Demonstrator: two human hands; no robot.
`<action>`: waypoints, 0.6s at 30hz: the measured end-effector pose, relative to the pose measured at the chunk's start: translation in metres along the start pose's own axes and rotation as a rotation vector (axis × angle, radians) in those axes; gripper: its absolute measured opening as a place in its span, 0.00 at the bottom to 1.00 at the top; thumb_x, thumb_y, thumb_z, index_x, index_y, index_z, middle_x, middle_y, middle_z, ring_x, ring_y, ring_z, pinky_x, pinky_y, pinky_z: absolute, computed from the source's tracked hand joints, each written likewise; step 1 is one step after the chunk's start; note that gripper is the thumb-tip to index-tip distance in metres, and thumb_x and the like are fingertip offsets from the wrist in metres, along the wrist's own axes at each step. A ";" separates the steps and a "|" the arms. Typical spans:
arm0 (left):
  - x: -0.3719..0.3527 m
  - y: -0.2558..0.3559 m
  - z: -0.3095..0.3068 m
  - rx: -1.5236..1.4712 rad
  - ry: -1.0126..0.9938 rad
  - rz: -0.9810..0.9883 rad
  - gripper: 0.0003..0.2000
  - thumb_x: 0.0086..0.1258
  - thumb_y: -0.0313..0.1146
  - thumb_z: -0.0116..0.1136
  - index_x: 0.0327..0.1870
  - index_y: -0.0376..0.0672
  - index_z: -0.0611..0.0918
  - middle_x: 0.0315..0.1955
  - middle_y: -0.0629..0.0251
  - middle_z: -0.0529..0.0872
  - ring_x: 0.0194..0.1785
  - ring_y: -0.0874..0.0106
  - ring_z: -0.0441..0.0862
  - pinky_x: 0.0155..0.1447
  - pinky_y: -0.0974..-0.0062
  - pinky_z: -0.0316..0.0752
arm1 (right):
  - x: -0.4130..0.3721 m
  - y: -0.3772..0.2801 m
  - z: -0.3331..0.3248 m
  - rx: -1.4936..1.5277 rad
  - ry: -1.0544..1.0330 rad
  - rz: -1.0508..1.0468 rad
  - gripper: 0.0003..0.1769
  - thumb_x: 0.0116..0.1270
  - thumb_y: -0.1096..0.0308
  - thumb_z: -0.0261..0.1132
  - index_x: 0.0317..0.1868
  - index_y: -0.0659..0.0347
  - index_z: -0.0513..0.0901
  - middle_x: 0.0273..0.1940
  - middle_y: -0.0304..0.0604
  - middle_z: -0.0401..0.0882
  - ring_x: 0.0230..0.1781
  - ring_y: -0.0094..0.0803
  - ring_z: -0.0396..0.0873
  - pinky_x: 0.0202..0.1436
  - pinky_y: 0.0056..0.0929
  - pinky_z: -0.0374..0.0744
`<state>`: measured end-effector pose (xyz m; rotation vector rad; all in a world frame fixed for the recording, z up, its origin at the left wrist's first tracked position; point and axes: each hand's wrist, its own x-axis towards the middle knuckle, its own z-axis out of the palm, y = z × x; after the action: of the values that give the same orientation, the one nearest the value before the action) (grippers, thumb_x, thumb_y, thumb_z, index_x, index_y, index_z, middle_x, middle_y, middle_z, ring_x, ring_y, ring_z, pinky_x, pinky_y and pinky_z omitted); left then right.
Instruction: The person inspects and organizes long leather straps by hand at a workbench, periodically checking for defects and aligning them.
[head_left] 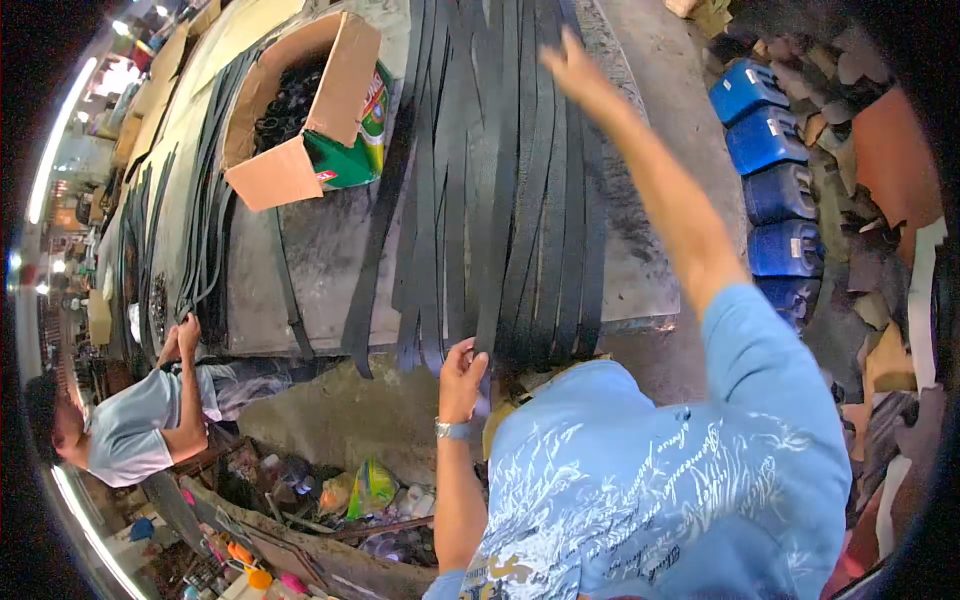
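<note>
Long black straps (455, 200) lie side by side over a grey table (640, 250), their ends hanging past its near edge. My left hand (462, 382), with a metal watch on the wrist, is closed on the end of one strap at that edge. My right hand (575, 68) is stretched far forward above the right side of the straps. It is a little blurred, its fingers look apart, and no object shows in it.
An open cardboard box (270, 165) of small black parts stands on the table, left of my straps. At far left another person (135, 425) handles more black straps. Blue jerrycans (768, 135) line the floor at right. Bags and scraps (370, 488) lie below the table.
</note>
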<state>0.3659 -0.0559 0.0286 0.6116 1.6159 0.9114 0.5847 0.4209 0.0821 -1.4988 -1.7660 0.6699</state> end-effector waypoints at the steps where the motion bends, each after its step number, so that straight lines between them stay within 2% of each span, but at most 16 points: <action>1: 0.004 -0.006 0.003 0.031 0.017 0.043 0.19 0.69 0.30 0.64 0.58 0.35 0.77 0.38 0.73 0.80 0.40 0.81 0.74 0.45 0.81 0.71 | -0.040 0.017 0.006 -0.179 -0.068 0.024 0.45 0.70 0.44 0.59 0.78 0.58 0.53 0.70 0.59 0.67 0.71 0.55 0.65 0.73 0.47 0.64; 2: 0.007 -0.010 0.006 0.060 0.035 0.088 0.20 0.68 0.31 0.65 0.59 0.36 0.77 0.36 0.72 0.80 0.39 0.81 0.73 0.44 0.80 0.70 | -0.076 0.042 0.016 -0.273 -0.059 -0.028 0.43 0.69 0.45 0.60 0.76 0.60 0.57 0.62 0.66 0.73 0.61 0.62 0.72 0.66 0.54 0.69; 3: 0.010 -0.013 0.008 0.086 0.056 0.136 0.21 0.68 0.33 0.66 0.59 0.37 0.77 0.35 0.72 0.79 0.38 0.80 0.73 0.43 0.80 0.70 | -0.106 0.072 0.025 -0.299 -0.076 -0.015 0.44 0.68 0.45 0.61 0.76 0.58 0.57 0.68 0.60 0.68 0.66 0.58 0.68 0.68 0.54 0.67; 4: 0.012 -0.013 0.008 0.057 0.046 0.117 0.20 0.68 0.31 0.64 0.59 0.36 0.77 0.38 0.70 0.81 0.40 0.80 0.75 0.44 0.80 0.71 | -0.138 0.074 0.020 -0.394 -0.147 0.084 0.42 0.69 0.46 0.61 0.77 0.57 0.57 0.73 0.52 0.63 0.72 0.52 0.62 0.71 0.53 0.64; 5: 0.011 -0.015 0.008 0.027 0.037 0.096 0.18 0.69 0.29 0.62 0.59 0.35 0.76 0.40 0.68 0.83 0.41 0.79 0.77 0.46 0.80 0.72 | -0.161 0.080 0.017 -0.431 -0.185 0.134 0.41 0.70 0.47 0.60 0.77 0.55 0.58 0.75 0.49 0.58 0.75 0.49 0.57 0.73 0.54 0.60; 8: 0.013 -0.024 0.001 0.022 0.026 0.052 0.17 0.71 0.27 0.60 0.58 0.35 0.76 0.43 0.63 0.86 0.43 0.78 0.80 0.49 0.78 0.74 | -0.211 0.096 0.013 -0.637 -0.147 -0.059 0.36 0.72 0.49 0.58 0.75 0.54 0.62 0.76 0.50 0.57 0.77 0.48 0.54 0.74 0.57 0.56; 11: 0.013 -0.019 0.003 0.010 0.029 0.037 0.16 0.71 0.27 0.60 0.58 0.35 0.76 0.42 0.64 0.85 0.43 0.78 0.80 0.50 0.78 0.74 | -0.230 0.102 0.016 -0.717 -0.097 -0.148 0.34 0.71 0.51 0.58 0.73 0.54 0.64 0.75 0.52 0.58 0.77 0.49 0.55 0.74 0.59 0.57; 18: 0.026 -0.018 0.010 0.063 0.065 0.067 0.17 0.70 0.30 0.62 0.58 0.36 0.77 0.39 0.68 0.82 0.42 0.78 0.77 0.48 0.77 0.73 | -0.228 0.092 0.017 -0.687 -0.115 -0.060 0.36 0.69 0.52 0.61 0.73 0.55 0.65 0.75 0.51 0.59 0.77 0.47 0.55 0.74 0.58 0.56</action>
<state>0.3704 -0.0428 -0.0013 0.6896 1.6960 0.9414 0.6439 0.2158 -0.0416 -1.8549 -2.2562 0.1051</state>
